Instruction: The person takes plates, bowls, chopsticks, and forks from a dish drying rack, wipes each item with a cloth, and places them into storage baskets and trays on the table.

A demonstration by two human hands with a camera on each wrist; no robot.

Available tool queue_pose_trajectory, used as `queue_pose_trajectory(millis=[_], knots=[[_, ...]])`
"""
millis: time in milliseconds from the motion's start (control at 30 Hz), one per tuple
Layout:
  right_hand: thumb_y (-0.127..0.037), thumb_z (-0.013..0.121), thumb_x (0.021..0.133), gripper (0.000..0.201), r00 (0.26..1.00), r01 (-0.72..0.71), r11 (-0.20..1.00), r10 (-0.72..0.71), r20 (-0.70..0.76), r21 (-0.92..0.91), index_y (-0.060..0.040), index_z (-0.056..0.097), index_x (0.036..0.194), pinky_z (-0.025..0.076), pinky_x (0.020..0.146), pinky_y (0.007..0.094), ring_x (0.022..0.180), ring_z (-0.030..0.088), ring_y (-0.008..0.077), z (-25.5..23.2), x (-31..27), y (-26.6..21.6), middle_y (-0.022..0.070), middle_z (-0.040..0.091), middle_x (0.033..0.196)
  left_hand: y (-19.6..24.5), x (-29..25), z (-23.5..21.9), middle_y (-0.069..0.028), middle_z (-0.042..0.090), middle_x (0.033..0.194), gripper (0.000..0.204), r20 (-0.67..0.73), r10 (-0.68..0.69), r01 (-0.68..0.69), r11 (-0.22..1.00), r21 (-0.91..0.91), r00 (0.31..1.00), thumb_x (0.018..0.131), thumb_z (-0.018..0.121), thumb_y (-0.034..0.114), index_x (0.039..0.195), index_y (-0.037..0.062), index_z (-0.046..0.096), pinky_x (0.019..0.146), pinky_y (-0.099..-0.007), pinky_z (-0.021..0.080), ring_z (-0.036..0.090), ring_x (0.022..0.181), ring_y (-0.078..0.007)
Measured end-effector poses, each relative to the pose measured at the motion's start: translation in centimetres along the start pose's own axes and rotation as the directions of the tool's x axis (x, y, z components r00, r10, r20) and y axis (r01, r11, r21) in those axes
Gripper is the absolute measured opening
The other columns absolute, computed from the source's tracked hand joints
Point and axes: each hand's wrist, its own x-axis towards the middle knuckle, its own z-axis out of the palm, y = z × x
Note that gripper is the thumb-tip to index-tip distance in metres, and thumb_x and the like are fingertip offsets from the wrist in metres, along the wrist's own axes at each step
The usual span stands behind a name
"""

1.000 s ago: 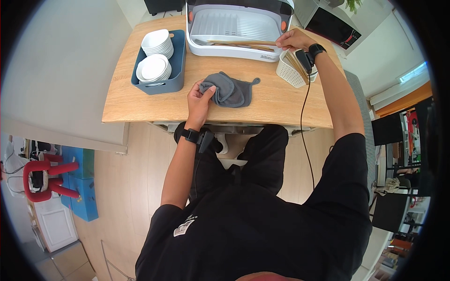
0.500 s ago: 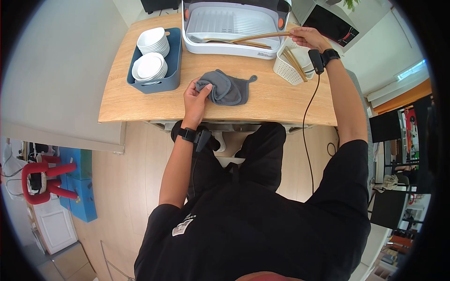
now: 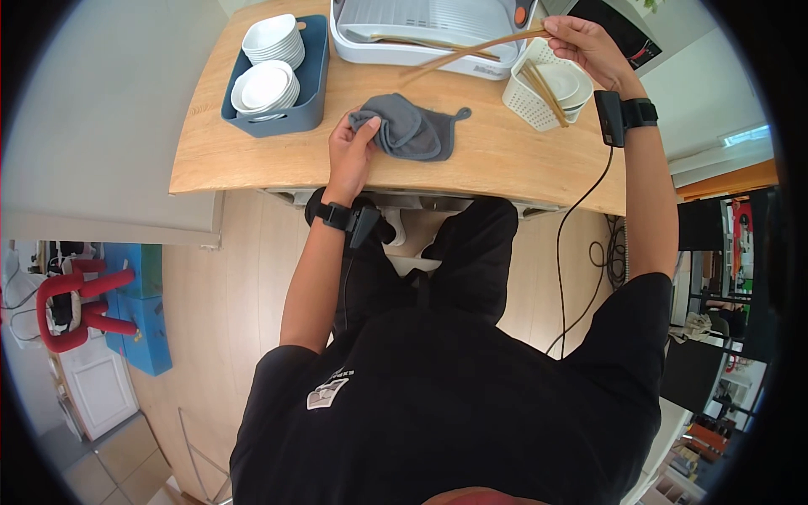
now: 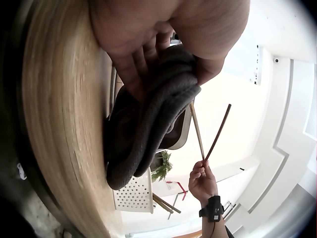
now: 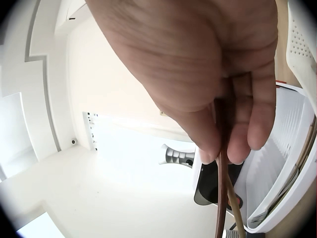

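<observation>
Between thumb and fingertips, my right hand [image 3: 587, 49] pinches the ends of two chopsticks [image 3: 475, 50], one dark brown and one lighter in the right wrist view. They point left over the table, in front of the white dish box [image 3: 412, 63]. More chopsticks [image 3: 545, 91] lean in the perforated white basket [image 3: 523, 104], below my right hand in the head view. My left hand [image 3: 348, 160] grips the folded grey cloth [image 3: 412, 130] on the table, its thumb on top. In the left wrist view the cloth's folds [image 4: 153, 119] hang between thumb and fingers.
A blue-grey bin [image 3: 313, 93] with stacked white bowls [image 3: 268, 87] stands at the table's left. Other utensils [image 3: 421, 41] lie along the front of the dish box. A black cable [image 3: 559, 244] runs down from my right wrist past the table's edge [image 3: 471, 187].
My right hand has lifted the chopsticks out of the dish box and drawn them right and toward me. The left hand keeps its grip on the cloth. The head view has tilted down.
</observation>
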Motion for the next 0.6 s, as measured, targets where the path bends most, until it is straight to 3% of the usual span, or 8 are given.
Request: queue_pose_trajectory(millis=[33, 100, 133, 200, 233, 300, 533, 600], knots=[[-0.025, 0.067, 0.094, 0.031, 1.000, -0.007, 1.000, 0.007, 0.003, 0.010, -0.0035, 0.065, 0.116, 0.056, 0.075, 0.0162, 0.081, 0.065, 0.0024, 0.6, -0.3, 0.0, -0.0015, 0.068, 0.093, -0.1, 0.0, 0.2, -0.0050, 0.065, 0.108, 0.032, 0.006, -0.002, 0.002, 1.000, -0.006, 1.000, 0.094, 0.063, 0.006, 0.123, -0.0035, 0.055, 0.086, -0.0248, 0.048, 0.061, 0.097, -0.0107], [-0.026, 0.067, 0.094, 0.031, 0.997, 0.064, 0.969, -0.051, 0.060, -0.240, -0.0026, 0.067, 0.115, 0.055, 0.075, 0.0156, 0.079, 0.064, 0.0022, 3.1, -0.8, -0.9, -0.0014, 0.068, 0.090, -0.1, 0.0, 0.3, -0.0043, 0.065, 0.108, 0.031, 0.002, -0.006, 0.006, 1.000, -0.024, 1.000, 0.094, 0.062, 0.007, 0.123, -0.0030, 0.055, 0.084, -0.0248, 0.048, 0.061, 0.095, -0.0101], [-0.026, 0.067, 0.094, 0.031, 0.997, 0.061, 0.971, -0.048, 0.063, -0.233, -0.0026, 0.067, 0.115, 0.055, 0.075, 0.0156, 0.079, 0.064, 0.0022, 3.8, -0.7, -0.8, -0.0014, 0.068, 0.090, 0.0, 0.0, 0.2, -0.0046, 0.065, 0.108, 0.031, 0.011, -0.019, 0.019, 0.999, -0.028, 1.000, 0.095, 0.062, 0.007, 0.123, -0.0030, 0.055, 0.084, -0.0252, 0.049, 0.061, 0.096, -0.0102], [-0.024, 0.065, 0.095, 0.029, 0.995, 0.093, 0.925, -0.069, 0.078, -0.369, -0.0009, 0.068, 0.113, 0.055, 0.080, 0.0191, 0.083, 0.068, 0.0071, 4.8, -0.6, -0.8, 0.0038, 0.071, 0.095, 0.1, 0.0, 0.2, -0.0049, 0.065, 0.109, 0.031, 0.016, -0.036, 0.037, 0.999, -0.028, 0.999, 0.095, 0.062, 0.007, 0.123, -0.0030, 0.055, 0.084, -0.0257, 0.049, 0.061, 0.096, -0.0104], [-0.024, 0.065, 0.095, 0.029, 0.995, 0.091, 0.927, -0.066, 0.079, -0.363, -0.0009, 0.068, 0.113, 0.055, 0.080, 0.0191, 0.083, 0.068, 0.0071, 5.7, -0.8, -1.6, 0.0038, 0.071, 0.095, 0.1, 0.0, 0.3, -0.0052, 0.065, 0.109, 0.031, 0.023, -0.033, 0.034, 0.999, -0.030, 0.999, 0.095, 0.062, 0.007, 0.123, -0.0031, 0.055, 0.085, -0.0262, 0.049, 0.062, 0.096, -0.0110], [-0.012, 0.070, 0.090, 0.016, 0.998, 0.058, 0.984, -0.057, 0.015, -0.170, 0.0014, 0.068, 0.098, 0.055, 0.065, 0.0219, 0.071, 0.067, 0.0108, 7.4, -1.5, -3.6, 0.0059, 0.070, 0.082, 0.2, -0.1, 0.5, -0.0056, 0.065, 0.109, 0.031, 0.027, -0.033, 0.034, 0.999, -0.030, 0.999, 0.095, 0.062, 0.007, 0.124, -0.0031, 0.054, 0.086, -0.0267, 0.049, 0.062, 0.097, -0.0115], [-0.011, 0.073, 0.088, 0.018, 0.985, 0.154, 0.979, -0.162, -0.056, -0.131, 0.0021, 0.069, 0.099, 0.055, 0.062, 0.0211, 0.067, 0.066, 0.0091, 8.9, -0.5, -3.3, 0.0068, 0.071, 0.082, 0.2, 0.0, 0.5, -0.0080, 0.065, 0.111, 0.035, 0.048, -0.029, 0.028, 0.999, 0.017, 0.998, 0.092, 0.064, 0.004, 0.125, -0.0040, 0.053, 0.088, -0.0276, 0.051, 0.063, 0.099, -0.0130], [-0.011, 0.073, 0.088, 0.020, 0.971, 0.195, 0.961, -0.218, -0.102, -0.198, 0.0031, 0.068, 0.102, 0.056, 0.063, 0.0214, 0.068, 0.066, 0.0092, 9.7, -0.4, -3.6, 0.0071, 0.071, 0.082, 0.1, 0.0, 0.4, -0.0087, 0.065, 0.112, 0.037, 0.047, -0.020, 0.018, 0.999, 0.046, 0.999, 0.091, 0.066, 0.002, 0.125, -0.0042, 0.053, 0.089, -0.0278, 0.052, 0.063, 0.099, -0.0131]])
